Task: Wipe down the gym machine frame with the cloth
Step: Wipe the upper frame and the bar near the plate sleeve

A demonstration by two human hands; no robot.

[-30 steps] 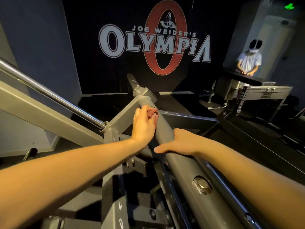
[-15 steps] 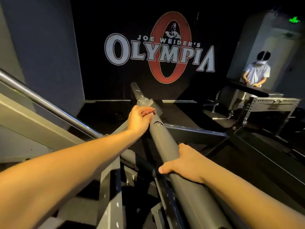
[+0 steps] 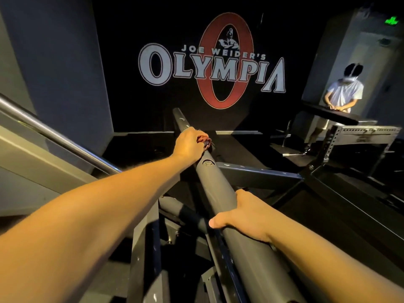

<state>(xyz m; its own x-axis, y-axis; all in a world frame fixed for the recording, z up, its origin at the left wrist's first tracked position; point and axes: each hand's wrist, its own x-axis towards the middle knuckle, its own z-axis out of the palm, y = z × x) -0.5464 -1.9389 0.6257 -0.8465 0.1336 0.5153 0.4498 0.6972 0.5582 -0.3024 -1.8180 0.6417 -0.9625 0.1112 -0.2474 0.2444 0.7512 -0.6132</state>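
Gripping a reddish cloth (image 3: 205, 139) against the grey frame tube (image 3: 216, 189), the left hand (image 3: 189, 143) sits far up it. The right hand (image 3: 243, 217) clasps the tube nearer, well apart. The tube's long axis points away toward the wall logo (image 3: 212, 66).

The cloth (image 3: 205, 139), near the middle of the frame, is dull reddish brown. The frame tube (image 3: 220, 193) running down from it is plain dark grey. On the black back wall (image 3: 131, 101), the logo (image 3: 226, 60) sets white letters over a red oval. At left a rail (image 3: 54, 133) shines silver. Upper right, a sign (image 3: 391, 20) glows green; lower, a shirt (image 3: 345, 92) is white and a pale grey beam (image 3: 360, 130) carries rows of holes.
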